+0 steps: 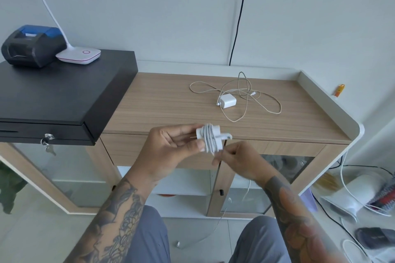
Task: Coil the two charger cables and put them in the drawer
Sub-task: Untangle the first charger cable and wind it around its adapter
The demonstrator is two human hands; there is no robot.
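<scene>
My left hand grips a white charger block with several turns of its white cable wound around it, held just in front of the wooden counter's edge. My right hand pinches the loose run of that cable right below the block; the free end hangs down to the floor between my knees. A second white charger lies on the wooden counter top with its beige cable spread in loose loops around it. The shut drawer front sits under the counter top, partly hidden by my hands.
A black cash drawer with a key in its lock stands at the left, carrying a receipt printer and a white lamp base. A black cord hangs down the wall. Cables and clutter lie on the floor at right.
</scene>
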